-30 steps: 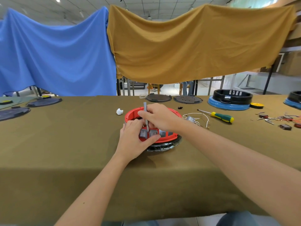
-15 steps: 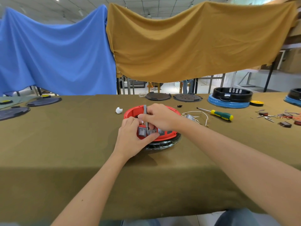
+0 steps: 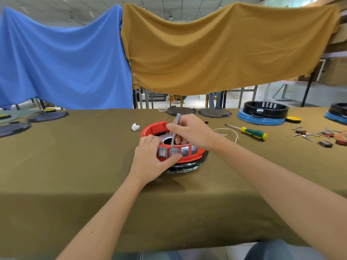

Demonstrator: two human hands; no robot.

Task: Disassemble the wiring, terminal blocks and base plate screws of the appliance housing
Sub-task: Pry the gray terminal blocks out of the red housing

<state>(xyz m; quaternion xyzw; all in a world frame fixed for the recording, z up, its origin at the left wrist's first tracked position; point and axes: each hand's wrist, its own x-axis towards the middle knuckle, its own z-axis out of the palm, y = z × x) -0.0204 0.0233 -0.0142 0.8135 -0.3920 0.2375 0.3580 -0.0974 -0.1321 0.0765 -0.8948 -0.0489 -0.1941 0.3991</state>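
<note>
The olive-green cloth-covered table point(image 3: 75, 184) carries the round red plastic appliance housing point(image 3: 159, 127), which sits near the table's middle on a dark, shiny metal base plate point(image 3: 185, 168). Against the picture from a second ago, the housing now shows more of its front panel: two grey rocker switches point(image 3: 162, 152) and further silver panels beside them are uncovered, where the left hand masked them before.

The left hand point(image 3: 150, 162) curls round the housing's near-left rim, thumb pressed under the second switch. The right hand point(image 3: 191, 133) reaches over the housing's right side and pinches a thin grey metal tool point(image 3: 175, 131) between thumb and fingers; the tool now leans with its top toward the far edge (it stood nearly upright earlier), its tip down at the rim just behind the switches. The right fingers hide most of the housing's interior, so no wiring or terminal blocks can be made out there.

Right of the housing lie a loop of white wire point(image 3: 230, 133), a green-and-yellow-handled screwdriver point(image 3: 251, 132), and, farther right, a scatter of small dark removed parts point(image 3: 319, 136). Behind and right of it stands a black-and-blue round housing point(image 3: 262, 114); directly behind lie two dark round plates point(image 3: 215, 113). Just left of the housing sits a small white crumpled lump point(image 3: 135, 127).
</note>
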